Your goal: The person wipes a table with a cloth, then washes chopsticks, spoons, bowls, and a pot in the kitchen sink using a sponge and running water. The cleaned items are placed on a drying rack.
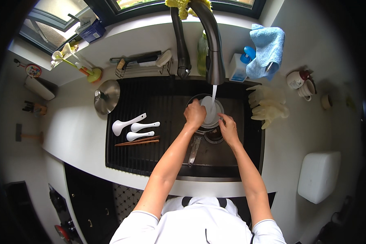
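Water runs from the dark pull-out faucet (216, 68) into a round bowl (215, 122) in the black sink. My left hand (195, 113) is curled at the bowl's left side, beside a whitish round thing under the stream; its fingertips are hidden, and whether it grips anything is unclear. My right hand (229, 128) touches the bowl's right rim with fingers spread a little. Nearer me, a small dark round dish (214, 135) and a pan-like handle (195, 151) lie below the bowl. White spoons (140, 134), a white ladle (118, 127) and wooden chopsticks (137, 142) rest on the ribbed drainer at left.
A metal lid (107, 97) lies left of the drainer. Behind the sink stand a wire rack (143, 70), a green bottle (202, 56) and a pump bottle (238, 68) beside a blue cloth (267, 48). Rubber gloves (268, 103) hang over the right edge.
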`<action>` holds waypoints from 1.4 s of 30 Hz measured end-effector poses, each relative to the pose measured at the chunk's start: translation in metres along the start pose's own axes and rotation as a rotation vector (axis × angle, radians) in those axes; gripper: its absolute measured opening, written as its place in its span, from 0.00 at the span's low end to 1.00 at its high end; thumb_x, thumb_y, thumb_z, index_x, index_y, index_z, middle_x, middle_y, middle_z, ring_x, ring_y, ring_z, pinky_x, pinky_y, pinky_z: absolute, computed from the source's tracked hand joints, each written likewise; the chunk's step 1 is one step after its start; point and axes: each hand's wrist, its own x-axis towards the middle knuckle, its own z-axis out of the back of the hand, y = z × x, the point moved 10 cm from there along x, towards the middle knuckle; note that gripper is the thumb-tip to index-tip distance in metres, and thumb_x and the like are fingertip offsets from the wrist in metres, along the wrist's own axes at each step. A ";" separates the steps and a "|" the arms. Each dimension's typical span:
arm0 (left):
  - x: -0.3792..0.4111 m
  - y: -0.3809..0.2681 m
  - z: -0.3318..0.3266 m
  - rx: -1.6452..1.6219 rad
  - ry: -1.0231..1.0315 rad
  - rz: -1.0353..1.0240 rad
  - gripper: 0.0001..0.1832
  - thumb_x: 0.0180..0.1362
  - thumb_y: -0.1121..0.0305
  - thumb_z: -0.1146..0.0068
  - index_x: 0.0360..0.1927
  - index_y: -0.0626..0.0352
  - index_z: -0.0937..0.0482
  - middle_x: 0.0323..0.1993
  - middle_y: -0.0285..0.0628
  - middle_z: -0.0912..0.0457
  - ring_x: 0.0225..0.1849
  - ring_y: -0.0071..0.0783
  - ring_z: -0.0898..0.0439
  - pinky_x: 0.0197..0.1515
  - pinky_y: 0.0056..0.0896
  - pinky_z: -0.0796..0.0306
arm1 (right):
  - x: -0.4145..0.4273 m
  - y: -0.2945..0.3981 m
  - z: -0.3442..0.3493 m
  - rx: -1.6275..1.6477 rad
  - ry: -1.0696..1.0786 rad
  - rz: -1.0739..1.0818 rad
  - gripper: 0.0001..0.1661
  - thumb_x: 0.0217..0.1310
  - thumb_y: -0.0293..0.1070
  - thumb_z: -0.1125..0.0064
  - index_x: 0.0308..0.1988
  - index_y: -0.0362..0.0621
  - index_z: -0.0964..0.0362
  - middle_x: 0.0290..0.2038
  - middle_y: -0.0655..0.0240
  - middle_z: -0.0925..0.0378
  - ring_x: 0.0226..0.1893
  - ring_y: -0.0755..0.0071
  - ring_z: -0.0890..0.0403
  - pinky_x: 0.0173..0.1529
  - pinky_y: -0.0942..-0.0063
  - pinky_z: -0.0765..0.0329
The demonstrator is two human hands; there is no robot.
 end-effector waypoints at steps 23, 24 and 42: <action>-0.009 -0.021 -0.032 -0.462 -0.035 0.044 0.32 0.53 0.50 0.31 0.54 0.59 0.30 0.52 0.58 0.29 0.55 0.60 0.28 0.57 0.53 0.33 | 0.157 0.402 0.131 -0.604 -0.370 0.847 0.24 0.61 0.27 0.41 0.58 0.51 0.24 0.48 0.56 0.17 0.48 0.56 0.15 0.54 0.59 0.21; -0.010 -0.011 -0.030 -0.542 0.000 0.105 0.32 0.56 0.49 0.34 0.55 0.59 0.30 0.52 0.60 0.28 0.54 0.60 0.26 0.56 0.51 0.32 | 0.163 0.401 0.133 -0.546 -0.304 0.709 0.18 0.64 0.29 0.44 0.54 0.46 0.22 0.42 0.56 0.16 0.42 0.57 0.14 0.48 0.62 0.20; -0.030 0.016 -0.039 -0.974 -0.009 -0.037 0.29 0.70 0.39 0.56 0.61 0.51 0.37 0.53 0.39 0.32 0.51 0.33 0.29 0.52 0.31 0.31 | -0.004 0.050 -0.024 0.362 0.072 -0.103 0.35 0.64 0.35 0.51 0.67 0.36 0.43 0.62 0.45 0.32 0.64 0.42 0.32 0.64 0.61 0.34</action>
